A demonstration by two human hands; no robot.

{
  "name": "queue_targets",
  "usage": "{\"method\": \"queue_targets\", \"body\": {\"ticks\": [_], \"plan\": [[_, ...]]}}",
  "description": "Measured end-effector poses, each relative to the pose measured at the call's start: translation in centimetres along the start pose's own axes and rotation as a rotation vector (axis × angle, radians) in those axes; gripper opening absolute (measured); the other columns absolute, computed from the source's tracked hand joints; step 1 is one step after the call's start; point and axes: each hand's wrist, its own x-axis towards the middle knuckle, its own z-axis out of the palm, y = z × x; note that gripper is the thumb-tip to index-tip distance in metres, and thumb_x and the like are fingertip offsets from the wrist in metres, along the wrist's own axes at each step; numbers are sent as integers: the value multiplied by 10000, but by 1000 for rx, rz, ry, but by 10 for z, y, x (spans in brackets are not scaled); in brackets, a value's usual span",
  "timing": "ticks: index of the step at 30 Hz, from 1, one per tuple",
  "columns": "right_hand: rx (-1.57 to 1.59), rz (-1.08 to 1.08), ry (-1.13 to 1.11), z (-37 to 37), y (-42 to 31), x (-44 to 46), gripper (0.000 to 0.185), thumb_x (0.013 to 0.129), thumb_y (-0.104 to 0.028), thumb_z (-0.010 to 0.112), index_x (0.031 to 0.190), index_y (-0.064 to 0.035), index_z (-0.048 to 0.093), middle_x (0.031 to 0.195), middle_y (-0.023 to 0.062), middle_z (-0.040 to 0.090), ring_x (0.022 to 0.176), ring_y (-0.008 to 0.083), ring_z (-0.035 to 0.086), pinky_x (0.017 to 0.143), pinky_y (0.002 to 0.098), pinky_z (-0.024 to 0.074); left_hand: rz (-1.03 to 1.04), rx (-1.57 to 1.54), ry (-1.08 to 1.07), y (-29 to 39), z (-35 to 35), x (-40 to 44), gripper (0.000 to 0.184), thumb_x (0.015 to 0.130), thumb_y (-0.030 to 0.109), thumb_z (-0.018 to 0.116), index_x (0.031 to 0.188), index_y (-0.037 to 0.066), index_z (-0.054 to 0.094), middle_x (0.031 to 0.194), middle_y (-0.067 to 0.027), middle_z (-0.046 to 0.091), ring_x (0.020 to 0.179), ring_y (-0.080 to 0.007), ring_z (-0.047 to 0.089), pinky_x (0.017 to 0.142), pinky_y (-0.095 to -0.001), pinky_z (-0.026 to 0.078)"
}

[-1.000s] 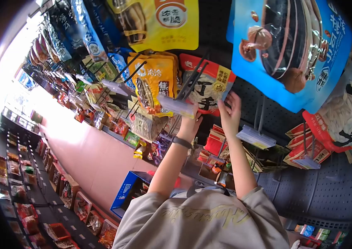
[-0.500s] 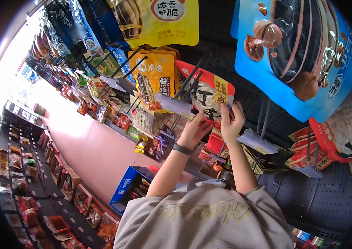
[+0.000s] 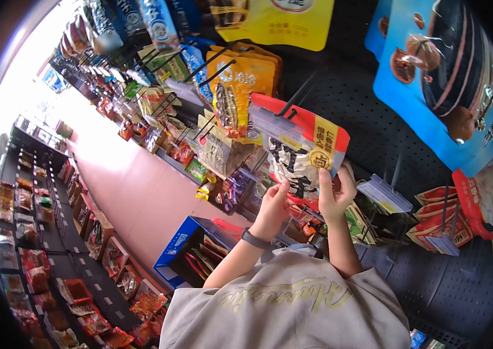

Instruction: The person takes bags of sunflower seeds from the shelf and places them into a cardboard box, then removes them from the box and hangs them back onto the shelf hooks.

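Both my hands hold a red and white snack bag (image 3: 298, 136) with big black lettering and a yellow strip. My left hand (image 3: 272, 212), with a dark band at the wrist, pinches its lower left edge. At the lower right, my right hand (image 3: 336, 192) grips the bag with the thumb on its front. A metal display hook (image 3: 298, 96) and its clear tag holder (image 3: 275, 125) cross the bag's upper part. Whether the hook runs through the bag's hole, I cannot tell. Orange bags (image 3: 249, 78) hang just behind, to the left.
A large blue bag (image 3: 444, 87) hangs close at upper right, and a yellow bag (image 3: 281, 23) at the top. Red packets (image 3: 441, 221) hang on hooks to the right. A blue box (image 3: 173, 247) stands at lower left, and a shelf (image 3: 63, 264) of packets lines the far left.
The bag has come down and toward me relative to the hook, and the tag holder now overlaps its upper left. Both hands moved with it. The view has shifted slightly.
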Motion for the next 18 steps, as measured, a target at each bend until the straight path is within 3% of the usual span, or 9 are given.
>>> {"method": "queue_targets", "body": {"ticks": [2,5,9,15,16,18], "plan": [[1,-5,-13,3,-6,-6,105,860,-25,544,925,51,578,902,57,547,810,120,509,733,238,400,33,6,29,3,0,-13,345,888,448,541,1038,143,486,854,59,582,650,-47,539,511,-199,369],[67,-16,51,12,-15,-10,105,795,-15,596,879,48,601,817,116,582,727,206,542,668,285,417,48,22,47,1,-11,-22,349,886,452,543,1041,145,485,830,73,546,625,-32,496,498,-192,349],[70,-45,20,20,-23,-16,114,789,-10,601,888,47,604,846,117,591,741,210,548,673,282,420,66,21,67,-1,-23,-35,360,893,453,531,1057,135,481,808,72,523,599,-27,472,493,-195,356],[253,202,-117,46,-18,-39,95,831,-13,590,909,38,573,854,44,522,719,87,491,601,207,383,132,-66,258,-11,-52,-44,360,900,429,530,1067,114,482,848,43,560,592,-35,491,504,-213,410],[291,251,-158,51,-20,-44,108,836,-17,589,926,38,567,870,40,521,735,87,499,609,206,391,136,-38,285,-12,-65,-46,362,903,409,532,1067,90,484,929,6,582,726,-66,565,601,-242,477],[380,307,-264,64,-21,-57,179,851,-38,578,1009,34,535,965,35,537,830,102,536,692,225,434,276,-94,311,-16,-83,-54,368,904,393,539,1076,74,472,983,-18,576,840,-101,579,688,-261,491]]}}
